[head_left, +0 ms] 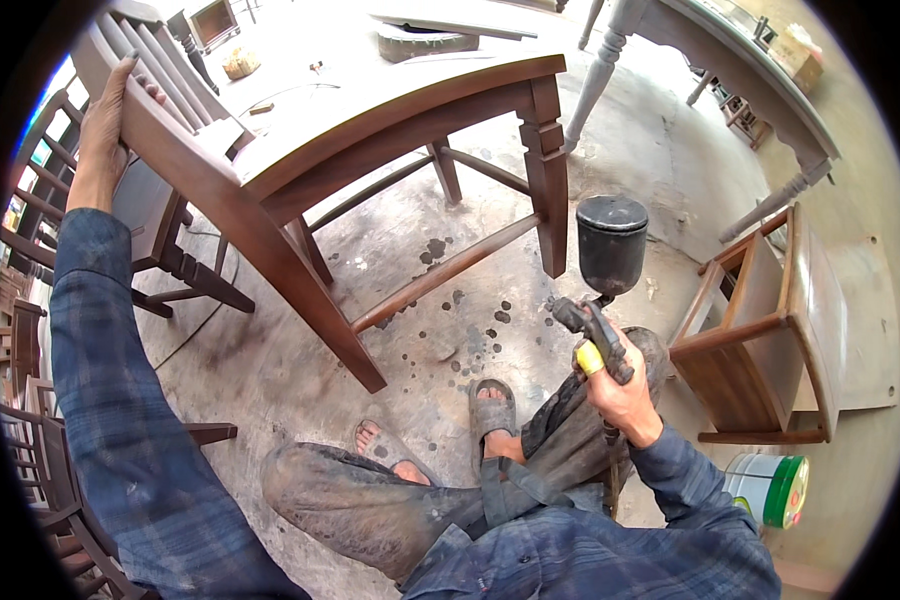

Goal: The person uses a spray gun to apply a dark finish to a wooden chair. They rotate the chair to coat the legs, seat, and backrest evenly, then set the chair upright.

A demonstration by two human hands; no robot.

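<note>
A brown wooden chair (pixel 410 130) stands tilted in front of me, its glossy seat catching the light. My left hand (pixel 110 115) is wrapped round the chair's back post at the upper left, fingers over the far side. In my right hand (pixel 620 385) is a spray gun (pixel 595 330), gripped by its handle, with a dark paint cup (pixel 612 245) upright on top. A bit of yellow shows at the thumb and fingers. The gun is held apart from the chair, to the right of its near leg.
Dark spots mark the concrete floor (pixel 450 330). A grey table (pixel 720 70) stands at the far right, with a wooden frame piece (pixel 760 340) below it. Nearby is a white bucket with a green lid (pixel 767 490). More dark chairs (pixel 60 480) crowd the left; a tyre (pixel 425 42) lies behind.
</note>
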